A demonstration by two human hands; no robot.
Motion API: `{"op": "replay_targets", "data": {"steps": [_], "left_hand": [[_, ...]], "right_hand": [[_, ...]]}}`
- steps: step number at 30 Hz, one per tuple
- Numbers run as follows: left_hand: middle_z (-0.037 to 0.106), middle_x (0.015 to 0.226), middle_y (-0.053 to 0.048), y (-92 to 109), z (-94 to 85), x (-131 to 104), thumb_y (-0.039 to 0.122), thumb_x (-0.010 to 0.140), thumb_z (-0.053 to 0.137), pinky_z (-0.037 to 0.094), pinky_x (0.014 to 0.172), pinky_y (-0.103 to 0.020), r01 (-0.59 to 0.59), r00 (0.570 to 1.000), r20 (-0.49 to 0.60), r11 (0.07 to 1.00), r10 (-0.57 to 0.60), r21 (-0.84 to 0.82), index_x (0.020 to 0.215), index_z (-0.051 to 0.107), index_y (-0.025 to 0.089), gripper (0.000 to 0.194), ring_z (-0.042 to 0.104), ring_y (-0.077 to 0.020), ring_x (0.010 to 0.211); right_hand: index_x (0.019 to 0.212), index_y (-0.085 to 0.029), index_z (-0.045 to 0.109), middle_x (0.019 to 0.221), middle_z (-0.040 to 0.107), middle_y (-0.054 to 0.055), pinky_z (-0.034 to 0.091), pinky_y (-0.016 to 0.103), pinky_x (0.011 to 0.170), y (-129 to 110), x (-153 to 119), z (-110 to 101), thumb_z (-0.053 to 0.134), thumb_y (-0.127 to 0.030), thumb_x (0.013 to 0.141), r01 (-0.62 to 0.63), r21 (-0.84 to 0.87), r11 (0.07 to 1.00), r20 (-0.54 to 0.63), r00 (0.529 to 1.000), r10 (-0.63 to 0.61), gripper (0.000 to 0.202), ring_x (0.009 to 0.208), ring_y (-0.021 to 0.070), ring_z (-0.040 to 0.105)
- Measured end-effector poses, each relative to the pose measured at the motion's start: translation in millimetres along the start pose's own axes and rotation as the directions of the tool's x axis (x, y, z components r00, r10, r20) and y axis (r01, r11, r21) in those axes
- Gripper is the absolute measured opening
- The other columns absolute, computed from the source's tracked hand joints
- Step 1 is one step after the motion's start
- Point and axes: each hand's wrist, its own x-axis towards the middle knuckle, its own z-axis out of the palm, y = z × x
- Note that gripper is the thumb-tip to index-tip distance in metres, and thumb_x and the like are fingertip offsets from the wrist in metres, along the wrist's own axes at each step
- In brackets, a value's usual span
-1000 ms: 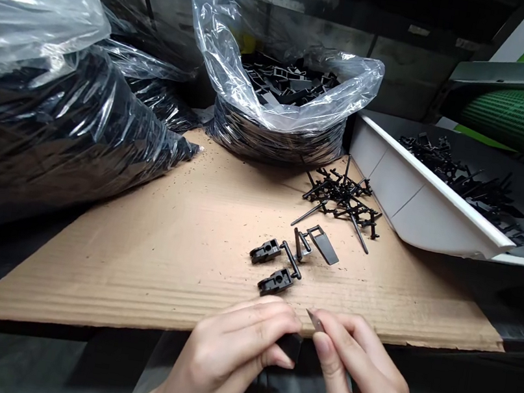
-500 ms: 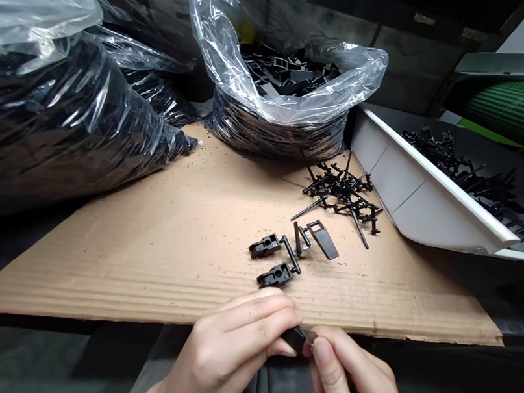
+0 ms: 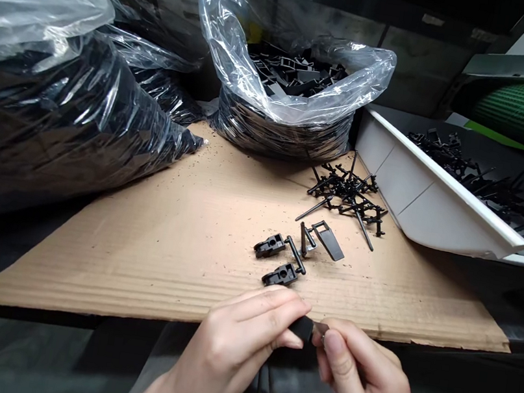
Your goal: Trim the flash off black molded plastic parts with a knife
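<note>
Just past the front edge of the cardboard, my left hand (image 3: pixel 240 344) is closed round a small black plastic part (image 3: pixel 302 328), whose end sticks out beyond the fingertips. My right hand (image 3: pixel 365 383) pinches a small thin metal blade (image 3: pixel 321 328) between thumb and forefinger, held against or very close to that part's end. Beyond the hands lies a black moulded sprue (image 3: pixel 296 255) with two blocky parts (image 3: pixel 280 274) and a flat tapered part (image 3: pixel 328 240) at its ends. Where the fingers close, the held part's shape is hidden.
A cardboard sheet (image 3: pixel 178 230) covers the bench. Stripped black sprues (image 3: pixel 348 193) lie tangled at right. An open clear bag (image 3: pixel 284 111) of black parts stands behind. A large filled bag (image 3: pixel 57 120) is at left, a white tray (image 3: pixel 421 187) with black pieces at right.
The black part in my left hand has turned slightly, showing more of its flat face. Both hands stay close together, and the whole view has shifted a little.
</note>
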Motion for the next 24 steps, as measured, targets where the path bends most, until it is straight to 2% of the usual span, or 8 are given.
{"op": "replay_targets", "data": {"steps": [9,15,19,24], "left_hand": [[0.065,0.092,-0.01,1.5,0.6,-1.1,0.01,0.085,0.047,0.046,0.081,-0.017,-0.011,1.0,-0.011,1.0,0.01,-0.009,0.1,0.057,0.008,0.019,0.059,-0.015,0.09],[0.065,0.094,-0.011,-0.1,0.9,1.1,0.01,0.086,0.046,0.045,0.082,-0.017,-0.01,1.0,-0.008,1.0,0.01,0.016,0.101,0.057,0.007,0.019,0.06,-0.0149,0.091],[0.066,0.094,-0.009,0.1,0.7,3.3,0.014,0.087,0.045,0.047,0.079,-0.018,0.002,1.0,-0.006,0.999,-0.002,0.039,0.101,0.057,0.01,0.019,0.061,-0.0148,0.089],[0.066,0.093,-0.008,0.4,1.1,2.1,0.016,0.088,0.044,0.048,0.078,-0.019,0.008,1.0,-0.006,0.999,-0.007,0.054,0.101,0.057,0.011,0.019,0.062,-0.015,0.088]], "right_hand": [[0.066,-0.02,0.051,0.051,0.039,-0.005,0.03,0.018,0.041,-0.2,2.8,-1.1,0.044,-0.018,0.083,0.033,0.003,0.999,0.054,0.998,-0.033,0.019,0.043,0.0065,0.038],[0.065,-0.019,0.05,0.052,0.041,-0.004,0.03,0.019,0.043,-0.1,-5.1,0.2,0.044,-0.017,0.083,0.034,0.024,0.999,0.075,0.997,-0.036,0.019,0.045,0.007,0.041],[0.072,-0.022,0.054,0.052,0.044,-0.005,0.03,0.018,0.041,0.0,-5.6,-0.8,0.044,-0.018,0.084,-0.017,0.024,1.0,0.01,1.0,0.017,0.017,0.044,0.0065,0.041],[0.064,-0.02,0.049,0.052,0.039,-0.005,0.028,0.019,0.043,0.3,1.9,-1.7,0.043,-0.02,0.084,-0.033,0.031,0.999,0.066,0.997,0.03,0.021,0.046,0.0066,0.038]]}}
